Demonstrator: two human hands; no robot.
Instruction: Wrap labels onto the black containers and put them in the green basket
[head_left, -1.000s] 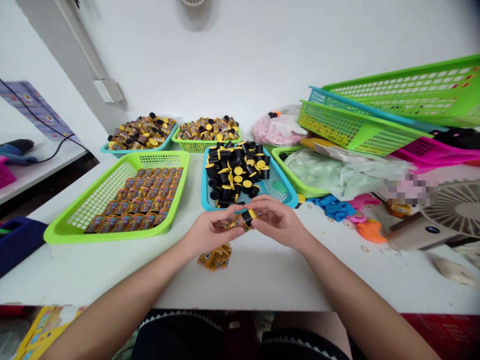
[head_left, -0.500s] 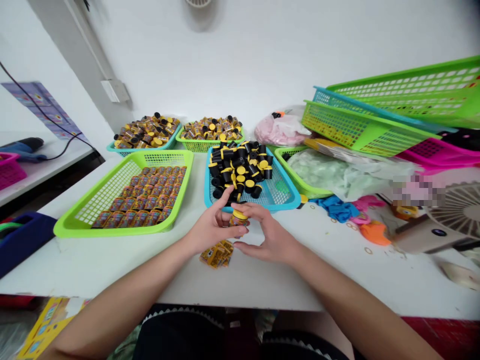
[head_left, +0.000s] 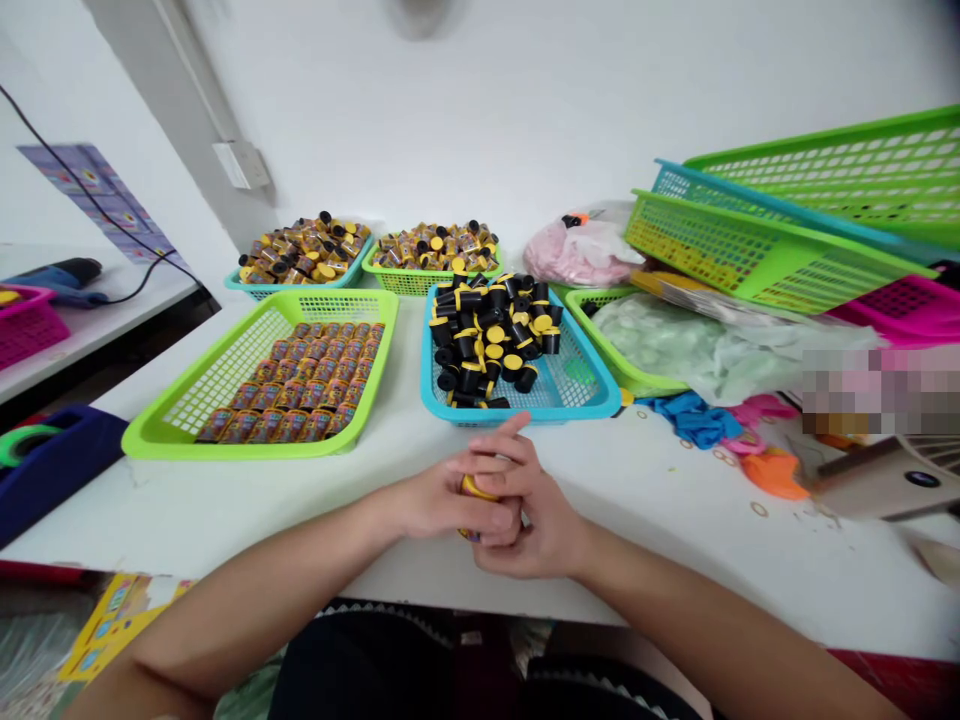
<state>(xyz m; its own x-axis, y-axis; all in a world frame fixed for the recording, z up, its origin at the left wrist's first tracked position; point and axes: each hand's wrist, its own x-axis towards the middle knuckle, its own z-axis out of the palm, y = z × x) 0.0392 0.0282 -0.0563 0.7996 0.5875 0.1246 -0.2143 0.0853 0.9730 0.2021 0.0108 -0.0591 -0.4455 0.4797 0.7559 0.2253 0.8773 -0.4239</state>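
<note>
Cupping yellow-capped container (head_left: 471,488) below blue basket (head_left: 570,413)

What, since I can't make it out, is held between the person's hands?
A yellow-topped container shows between the left hand and right hand; fingers hide the rest, including any label.

Left hand (head_left: 439,505): fingers curled, closed inward at centre. Right hand (head_left: 536,530): cupped against and overlapping left, one fingertip raised. Left forearm (head_left: 255,585), right forearm (head_left: 697,610): bare, angled inward.
</note>
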